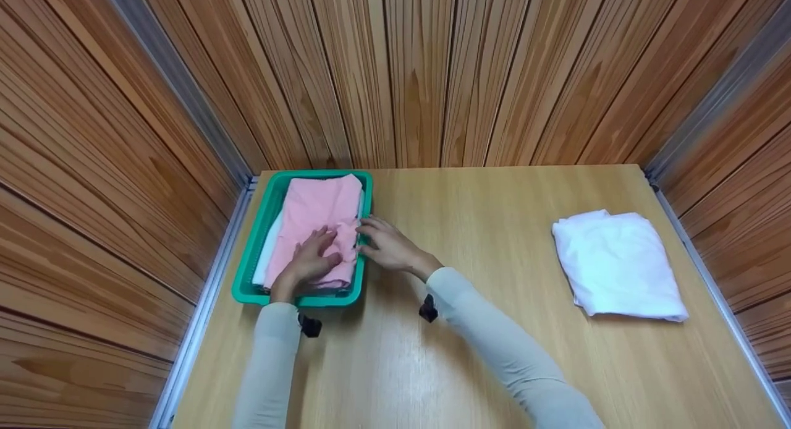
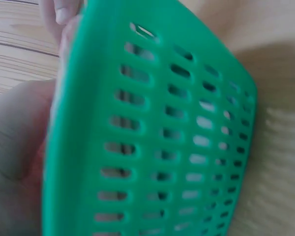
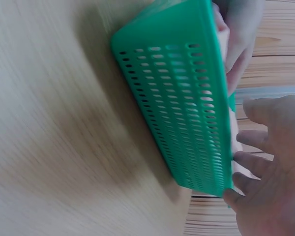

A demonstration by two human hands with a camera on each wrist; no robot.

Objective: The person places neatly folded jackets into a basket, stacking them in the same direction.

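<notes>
A folded pink cloth [image 1: 321,200] lies on top inside a green plastic basket [image 1: 247,274], with a white cloth [image 1: 266,256] showing beneath its left edge. My left hand [image 1: 313,260] rests on the lower part of the pink cloth, fingers spread. At the basket's right rim is my right hand [image 1: 389,243], its fingertips reaching over toward the cloth's edge. In the right wrist view the fingers of the right hand [image 3: 270,162] are spread and slightly bent beside the rim. The left wrist view shows the basket's slotted wall [image 2: 152,128] close up, partly hiding the left hand.
A folded white cloth [image 1: 618,265] lies on the right side of the wooden table [image 1: 469,231]. Wood-plank walls [image 1: 420,76] with metal corner rails [image 1: 204,318] enclose the table at the back and sides. The basket stands near the back left corner.
</notes>
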